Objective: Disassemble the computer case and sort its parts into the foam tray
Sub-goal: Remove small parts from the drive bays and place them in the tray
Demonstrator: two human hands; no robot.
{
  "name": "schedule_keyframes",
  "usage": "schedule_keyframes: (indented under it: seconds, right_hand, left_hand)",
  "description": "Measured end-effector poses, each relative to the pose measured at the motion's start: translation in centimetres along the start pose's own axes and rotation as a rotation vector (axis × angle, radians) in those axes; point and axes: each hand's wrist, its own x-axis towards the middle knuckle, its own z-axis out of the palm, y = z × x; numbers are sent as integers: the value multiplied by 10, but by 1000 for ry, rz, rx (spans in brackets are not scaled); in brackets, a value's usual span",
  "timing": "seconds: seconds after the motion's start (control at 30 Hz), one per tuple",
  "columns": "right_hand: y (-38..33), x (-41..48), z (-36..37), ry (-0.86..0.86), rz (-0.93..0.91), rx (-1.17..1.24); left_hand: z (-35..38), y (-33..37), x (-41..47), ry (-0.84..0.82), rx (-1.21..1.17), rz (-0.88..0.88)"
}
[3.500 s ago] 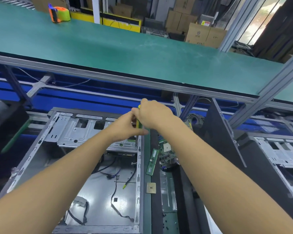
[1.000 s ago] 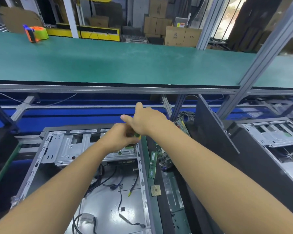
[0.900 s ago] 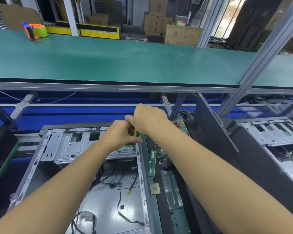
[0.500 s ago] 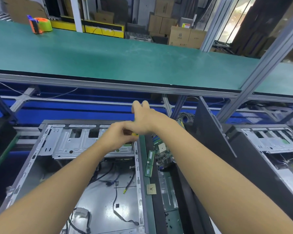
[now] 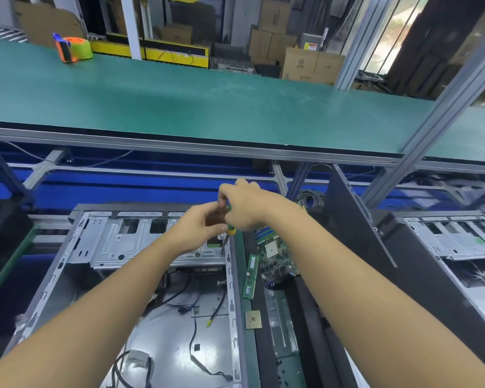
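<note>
At far right corner of computer case (image 5: pixel 232 289), screwdriver (image 5: pixel 231 230) mostly buried in grip of left hand (image 5: pixel 199 228) and right hand (image 5: pixel 247 208); only green-yellow slivers and short shaft show. Tip contact on case's drive cage too small to tell. Case's near end cut off by bottom edge. Motherboard (image 5: pixel 272 247) right of case partly behind right forearm. Second chassis (image 5: pixel 454 236), further right of case, runs off right edge.

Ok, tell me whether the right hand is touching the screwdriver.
Touching. The head view shows the right hand curled round the handle of the green-and-yellow screwdriver, whose shaft points down at the computer case.
</note>
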Motion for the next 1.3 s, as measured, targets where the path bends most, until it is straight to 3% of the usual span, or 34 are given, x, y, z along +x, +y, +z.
schedule_keyframes:
  seconds: [0.13,0.23,0.3,0.37,0.57,0.67,0.83,0.97,1.1,1.23,1.3]
  right_hand:
    - [1,1,6,96,125,119]
    - [-1,0,9,169,230,-99]
    - [-1,1,9,223,194,-118]
    - [-1,3,8,217,141,10]
    - [-1,2,2,22,-12,156]
    - [-5,-2,6,48,19,187]
    - [-13,-1,6,199,175,-75]
    - [-7,2,2,102,104,33]
    - [-7,3,0,13,68,72]
    - [-10,4,6,78,216,56]
    - [-12,4,7,128,237,0]
  left_hand:
    - [5,0,3,-37,149,-1]
    - [10,0,6,-53,199,40]
    - [10,-1,6,-47,184,47]
    - [8,-3,6,-26,145,32]
    - [3,1,-2,-73,-130,7]
    - [-1,4,-2,8,41,17]
    - [5,12,2,110,283,-27]
    - [-1,9,-4,-61,148,18]
    - [-2,9,-8,-33,21,-16]
    - [3,7,2,67,329,-36]
    - [3,4,5,92,350,-38]
